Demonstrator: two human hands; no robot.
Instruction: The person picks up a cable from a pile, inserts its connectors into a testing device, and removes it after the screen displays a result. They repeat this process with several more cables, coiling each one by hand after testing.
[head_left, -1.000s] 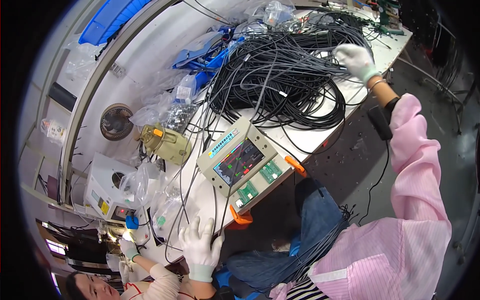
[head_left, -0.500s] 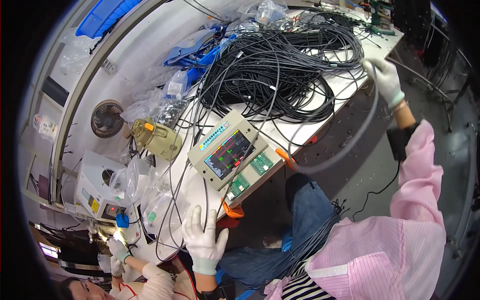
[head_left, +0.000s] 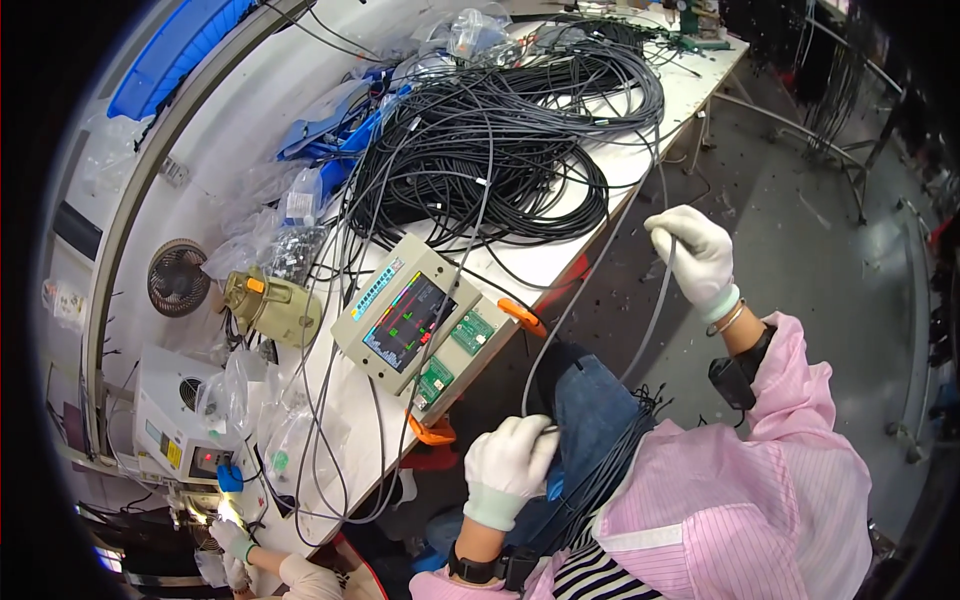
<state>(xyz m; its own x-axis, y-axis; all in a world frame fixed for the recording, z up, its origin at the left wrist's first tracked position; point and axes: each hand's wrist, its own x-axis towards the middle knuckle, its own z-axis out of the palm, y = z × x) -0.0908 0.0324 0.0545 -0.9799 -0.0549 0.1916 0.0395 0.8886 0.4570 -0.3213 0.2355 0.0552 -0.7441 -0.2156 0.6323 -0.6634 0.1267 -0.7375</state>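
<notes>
Head view shows your right hand (head_left: 695, 255) raised off the table's right edge, fingers closed around a grey cable (head_left: 655, 310). That cable loops down to your left hand (head_left: 508, 468), which pinches its other stretch near your lap. Left of it sits a tester box (head_left: 420, 325) on the white table (head_left: 560, 255), black cable coils (head_left: 500, 150) farther away.

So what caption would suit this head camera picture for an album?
Gloved left hand and right hand stretch a grey cable beside a bench with a cable tester.

Gloved hands (head_left: 690, 252) gripping grey cable (head_left: 655, 310)
</notes>
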